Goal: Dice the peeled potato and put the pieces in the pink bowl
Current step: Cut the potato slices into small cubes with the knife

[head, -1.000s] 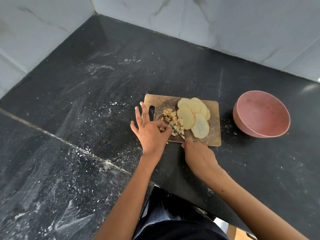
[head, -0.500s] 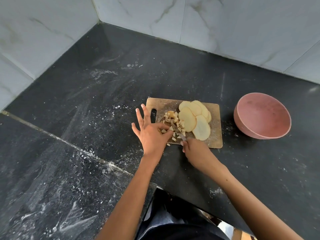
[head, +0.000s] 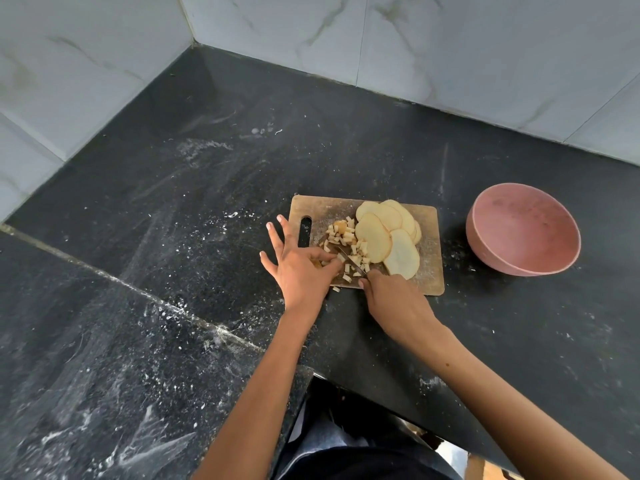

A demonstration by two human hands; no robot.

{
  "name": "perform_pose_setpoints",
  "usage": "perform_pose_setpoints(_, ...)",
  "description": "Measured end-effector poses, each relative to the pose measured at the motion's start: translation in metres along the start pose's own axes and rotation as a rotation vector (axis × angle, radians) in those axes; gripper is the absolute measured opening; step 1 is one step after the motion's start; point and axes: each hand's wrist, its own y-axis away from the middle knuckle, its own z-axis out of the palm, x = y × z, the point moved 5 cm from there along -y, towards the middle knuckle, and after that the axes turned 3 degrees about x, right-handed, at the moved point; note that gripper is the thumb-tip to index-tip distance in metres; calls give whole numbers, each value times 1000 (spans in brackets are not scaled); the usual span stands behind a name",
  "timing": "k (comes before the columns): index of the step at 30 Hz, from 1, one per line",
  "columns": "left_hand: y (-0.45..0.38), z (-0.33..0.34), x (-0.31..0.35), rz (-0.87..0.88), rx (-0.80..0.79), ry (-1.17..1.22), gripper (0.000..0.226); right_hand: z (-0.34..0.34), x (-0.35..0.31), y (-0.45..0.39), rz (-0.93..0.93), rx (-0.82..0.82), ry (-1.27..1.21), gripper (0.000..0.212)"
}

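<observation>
A wooden cutting board point(head: 431, 271) lies on the black counter. Several pale potato slices point(head: 384, 233) fan across its middle and right. A heap of small diced pieces point(head: 346, 239) sits left of them. My right hand point(head: 391, 299) grips a knife point(head: 351, 261) whose blade lies across the dice, handle hidden in the fist. My left hand point(head: 298, 268) pinches potato pieces beside the blade with thumb and forefinger, other fingers spread over the board's left edge. The pink bowl point(head: 523, 233) stands empty to the right of the board.
The black stone counter point(head: 173, 237) is dusted with white specks and has a seam running diagonally at the left. White marble-look tiled walls point(head: 415, 46) close the back and left. The counter's front edge lies near my body.
The knife blade has shifted slightly among the dice and my left hand has slid a little lower along the board's left side. The slices and the bowl stay put.
</observation>
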Motion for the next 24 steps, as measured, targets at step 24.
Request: perform_pose_setpoints(24,3,3,-6,-2,12,-1,5,0,8,8,1,-44,-125,27)
